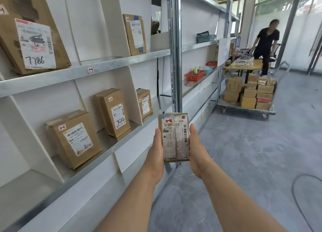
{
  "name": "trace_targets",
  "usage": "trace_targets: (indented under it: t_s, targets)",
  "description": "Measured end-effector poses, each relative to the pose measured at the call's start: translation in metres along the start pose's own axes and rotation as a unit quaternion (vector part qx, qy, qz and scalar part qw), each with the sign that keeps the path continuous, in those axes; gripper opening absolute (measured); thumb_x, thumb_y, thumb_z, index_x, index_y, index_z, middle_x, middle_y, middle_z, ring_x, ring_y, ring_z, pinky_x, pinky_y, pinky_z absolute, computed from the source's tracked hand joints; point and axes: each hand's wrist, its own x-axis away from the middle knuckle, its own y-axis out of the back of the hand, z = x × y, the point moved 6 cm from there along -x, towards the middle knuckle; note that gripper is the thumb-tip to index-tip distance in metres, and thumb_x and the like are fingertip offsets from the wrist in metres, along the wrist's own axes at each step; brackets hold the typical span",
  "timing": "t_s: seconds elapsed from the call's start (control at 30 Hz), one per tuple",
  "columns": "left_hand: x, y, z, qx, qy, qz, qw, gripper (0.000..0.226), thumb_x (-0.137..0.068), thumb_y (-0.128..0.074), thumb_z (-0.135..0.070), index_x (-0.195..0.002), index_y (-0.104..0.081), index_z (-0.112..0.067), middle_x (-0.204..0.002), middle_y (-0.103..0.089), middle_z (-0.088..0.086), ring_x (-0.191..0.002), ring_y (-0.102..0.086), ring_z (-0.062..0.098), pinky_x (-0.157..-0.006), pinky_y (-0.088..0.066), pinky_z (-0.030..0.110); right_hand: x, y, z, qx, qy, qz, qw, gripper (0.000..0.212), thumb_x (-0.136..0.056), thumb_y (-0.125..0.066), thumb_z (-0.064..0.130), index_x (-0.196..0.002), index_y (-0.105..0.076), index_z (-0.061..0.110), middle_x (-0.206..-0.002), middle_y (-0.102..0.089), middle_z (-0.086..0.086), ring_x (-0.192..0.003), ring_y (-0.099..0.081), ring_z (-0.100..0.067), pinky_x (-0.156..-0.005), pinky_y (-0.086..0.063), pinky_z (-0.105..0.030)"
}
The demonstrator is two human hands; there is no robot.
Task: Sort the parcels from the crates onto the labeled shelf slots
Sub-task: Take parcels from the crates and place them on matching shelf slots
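Head view: both hands hold one parcel (175,137) low down, just in front of the post (174,57). The left hand (156,155) clasps its left edge and the right hand (196,151) its right edge. The thumbs lie along the sides and the fingers are hidden behind; neither hand holds anything else. The parcel is a small flat brown carton, glossy with tape, with a white printed label across its face and a pink tag reading 2-4 at the top.

Left of the post, the shelf (52,78) is dull grey steel with slanted white dividers (135,92). Three kraft boxes lean in its lower slots, the nearest (73,137) tagged 2-3. Right of the post and well beyond it stands a cart (244,108) stacked with cartons.

Risks, as I judge them: the edge tags (113,149) are tiny and hard to read, so the parcel could land in a wrong slot. The taped skin looks slick, so it may slip when one hand lets go. On smooth steel it could slide or topple unless leaned on a divider
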Motion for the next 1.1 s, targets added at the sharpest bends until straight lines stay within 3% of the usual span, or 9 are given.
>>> trace_targets:
  t_s: [0.27,0.4,0.53,0.67,0.83,1.1]
  targets:
    - [-0.061,-0.022,0.02,-0.003,0.025,0.002,1.0,0.054,-0.1,-0.01,-0.056,-0.114,-0.06,-0.042,-0.122,-0.069,-0.002,-0.113,-0.063,0.016,-0.105,-0.045,0.042,-0.056,0.039,-0.001,0.002,-0.011,-0.013,1.0,0.065,-0.095,-0.015,0.068,-0.117,-0.065,0.034,-0.117,-0.07,0.002,-0.113,-0.061,-0.017,-0.097,-0.037,-0.035]
    - [-0.091,-0.043,0.025,0.0,0.025,-0.014,1.0,0.055,-0.099,-0.01,-0.058,-0.114,-0.061,-0.042,-0.122,-0.069,-0.002,-0.115,-0.063,0.018,-0.109,-0.041,0.048,-0.085,0.065,0.007,0.007,-0.019,-0.003,1.0,0.066,-0.095,-0.015,0.069,-0.114,-0.067,0.033,-0.112,-0.072,0.002,-0.109,-0.063,-0.017,-0.091,-0.04,-0.034]
    - [-0.123,-0.068,0.031,-0.002,0.03,-0.037,0.999,0.056,-0.099,-0.012,-0.059,-0.114,-0.063,-0.042,-0.119,-0.07,-0.003,-0.113,-0.064,0.016,-0.11,-0.039,0.048,-0.115,0.098,0.016,0.013,-0.034,0.014,0.999,0.07,-0.093,-0.017,0.072,-0.12,-0.066,0.03,-0.114,-0.072,-0.001,-0.11,-0.064,-0.02,-0.094,-0.044,-0.036]
    - [-0.157,-0.1,0.041,0.006,0.033,-0.046,0.998,0.059,-0.099,-0.011,-0.061,-0.122,-0.061,-0.04,-0.122,-0.069,-0.003,-0.117,-0.062,0.017,-0.112,-0.038,0.047,-0.143,0.136,0.031,0.025,-0.028,0.036,0.999,0.065,-0.096,-0.016,0.066,-0.113,-0.068,0.031,-0.108,-0.074,0.002,-0.102,-0.067,-0.015,-0.076,-0.047,-0.027]
    - [-0.197,-0.137,0.049,0.024,0.029,-0.055,0.998,0.059,-0.101,-0.012,-0.057,-0.124,-0.061,-0.035,-0.121,-0.069,-0.003,-0.117,-0.062,0.016,-0.111,-0.039,0.046,-0.18,0.177,0.041,0.025,-0.031,0.063,0.997,0.067,-0.093,-0.017,0.071,-0.116,-0.068,0.034,-0.115,-0.072,0.005,-0.114,-0.062,-0.017,-0.105,-0.037,-0.04]
    - [-0.252,-0.152,0.067,0.01,0.03,-0.078,0.996,0.057,-0.1,-0.013,-0.058,-0.119,-0.062,-0.038,-0.123,-0.068,-0.004,-0.12,-0.06,0.015,-0.113,-0.036,0.046,-0.239,0.206,0.035,0.017,-0.048,0.084,0.995,0.07,-0.091,-0.016,0.074,-0.119,-0.067,0.034,-0.118,-0.07,0.005,-0.12,-0.059,-0.017,-0.117,-0.025,-0.049]
